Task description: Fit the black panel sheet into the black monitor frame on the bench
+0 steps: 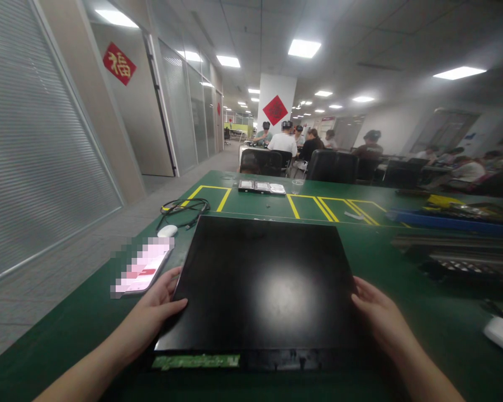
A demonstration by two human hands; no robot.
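Note:
A flat black metal device case lies before me, its glossy lid reflecting a ceiling light. A green circuit board shows along its near edge, at the left. My left hand grips the case's left side, thumb on the top edge and fingers curled against the side. On the opposite side my right hand holds it the same way, with the lower fingers partly hidden. Whether the case rests on the table or is slightly lifted, I cannot tell.
On the green table lie a phone, a small white rounded object and a coiled black cable at left. Several hard drives sit at the back. Blurred metal parts and a blue tray are right. People sit beyond.

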